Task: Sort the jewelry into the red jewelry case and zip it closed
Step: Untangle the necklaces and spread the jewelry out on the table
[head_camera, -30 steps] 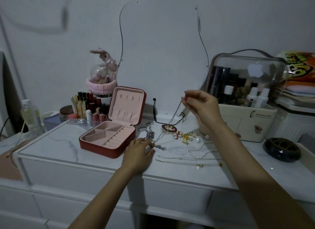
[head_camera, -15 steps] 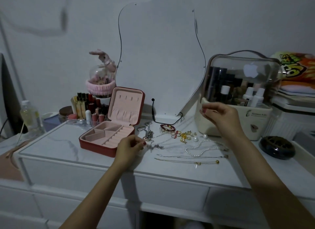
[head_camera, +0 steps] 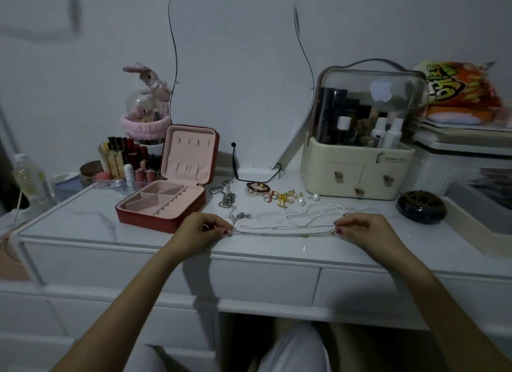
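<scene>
The white marble-topped bench point(head_camera: 83, 219) carries everything. At its back right stands a cream cosmetics organiser point(head_camera: 357, 174) with a clear domed lid. Left of centre, the red jewelry case point(head_camera: 166, 202) lies open, its pink-lined lid standing upright and its compartments bare. Between case and organiser sits the loose jewelry: a silver chain point(head_camera: 227, 197) nearest the case, a red bead bracelet point(head_camera: 257, 188), a cluster of rings and gold pieces point(head_camera: 282, 198), and a pearl strand point(head_camera: 310, 215) in front of them. At the front edge, a thin necklace point(head_camera: 279, 234) runs straight across the bench between both hands. The left hand point(head_camera: 203, 229) pinches one end, the right hand point(head_camera: 365, 229) the other, each grip pressed together on the chain.
</scene>
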